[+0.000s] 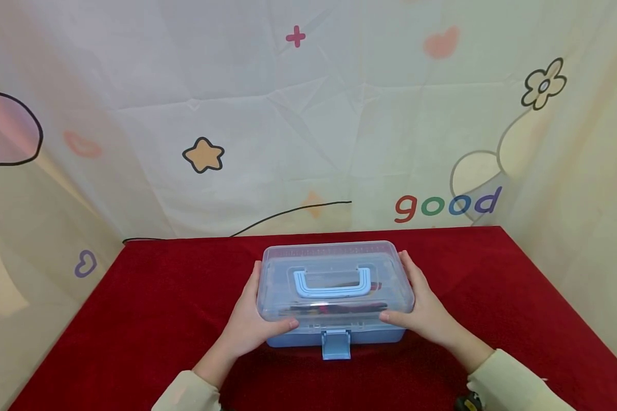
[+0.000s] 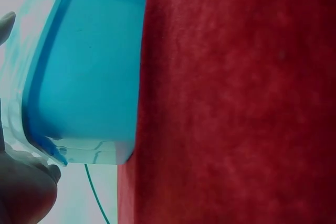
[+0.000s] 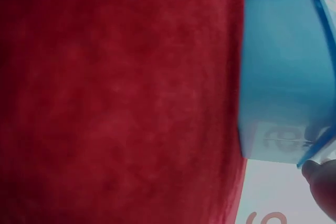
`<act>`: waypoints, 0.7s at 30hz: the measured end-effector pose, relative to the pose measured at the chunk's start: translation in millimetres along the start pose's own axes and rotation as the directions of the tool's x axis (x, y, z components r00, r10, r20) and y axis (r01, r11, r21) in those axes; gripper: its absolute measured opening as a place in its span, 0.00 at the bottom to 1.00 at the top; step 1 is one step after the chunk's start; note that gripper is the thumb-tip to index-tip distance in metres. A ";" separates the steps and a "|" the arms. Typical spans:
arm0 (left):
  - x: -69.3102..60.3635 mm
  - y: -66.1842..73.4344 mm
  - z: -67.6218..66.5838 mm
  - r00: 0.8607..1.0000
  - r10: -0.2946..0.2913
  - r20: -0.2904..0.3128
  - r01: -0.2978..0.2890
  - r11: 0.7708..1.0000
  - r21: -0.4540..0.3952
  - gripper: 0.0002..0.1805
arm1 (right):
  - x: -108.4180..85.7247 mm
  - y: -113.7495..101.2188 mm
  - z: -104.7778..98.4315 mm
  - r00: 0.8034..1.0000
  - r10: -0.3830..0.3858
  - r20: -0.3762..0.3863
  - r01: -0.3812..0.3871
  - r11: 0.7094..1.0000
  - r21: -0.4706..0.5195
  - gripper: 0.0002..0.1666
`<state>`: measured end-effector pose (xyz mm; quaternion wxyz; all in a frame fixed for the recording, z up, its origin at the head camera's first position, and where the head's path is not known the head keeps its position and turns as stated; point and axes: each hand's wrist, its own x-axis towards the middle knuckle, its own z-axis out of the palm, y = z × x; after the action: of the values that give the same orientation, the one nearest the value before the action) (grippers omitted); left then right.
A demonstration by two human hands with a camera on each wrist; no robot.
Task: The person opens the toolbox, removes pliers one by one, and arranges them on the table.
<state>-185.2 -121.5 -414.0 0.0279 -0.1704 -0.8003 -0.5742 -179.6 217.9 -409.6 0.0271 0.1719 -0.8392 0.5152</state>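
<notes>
A blue plastic storage box with a clear lid sits on the red cloth, long side toward me. Its light blue handle lies flat on the lid, and the front latch sticks outward. Through the lid I make out dark, slender items too blurred to name. My left hand grips the box's left end, thumb over the front lid edge. At the other end my right hand holds it the same way. Both wrist views show the box's blue side near the fingers.
Red cloth covers the table on both sides of the box. Behind and beside it hangs a pale curtain printed with a star, hearts, a flower and the word "good". A dark object shows at the right wrist.
</notes>
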 end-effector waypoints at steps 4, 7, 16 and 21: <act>-0.4 -2.0 0.7 1.000 0.014 0.006 -0.014 1.000 -0.007 0.64 | -0.3 2.7 2.9 1.000 0.009 -0.012 -0.009 1.000 0.005 0.69; 0.7 -3.6 1.0 0.999 0.042 0.021 -0.042 0.999 -0.007 0.60 | -0.4 3.1 3.8 1.000 0.011 -0.021 -0.011 1.000 0.001 0.70; 0.6 -7.1 0.7 0.996 0.072 0.042 -0.072 0.997 -0.006 0.58 | -0.8 2.7 3.9 1.000 0.005 0.001 -0.005 1.000 0.020 0.70; 2.3 -6.6 1.1 0.995 0.082 0.053 -0.081 0.997 -0.015 0.54 | -0.5 1.9 3.8 1.000 0.000 0.003 0.000 1.000 0.030 0.69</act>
<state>-189.2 -121.8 -419.8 0.0287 -0.2185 -0.7895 -0.5728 -179.2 215.5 -413.2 0.0232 0.1729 -0.8316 0.5273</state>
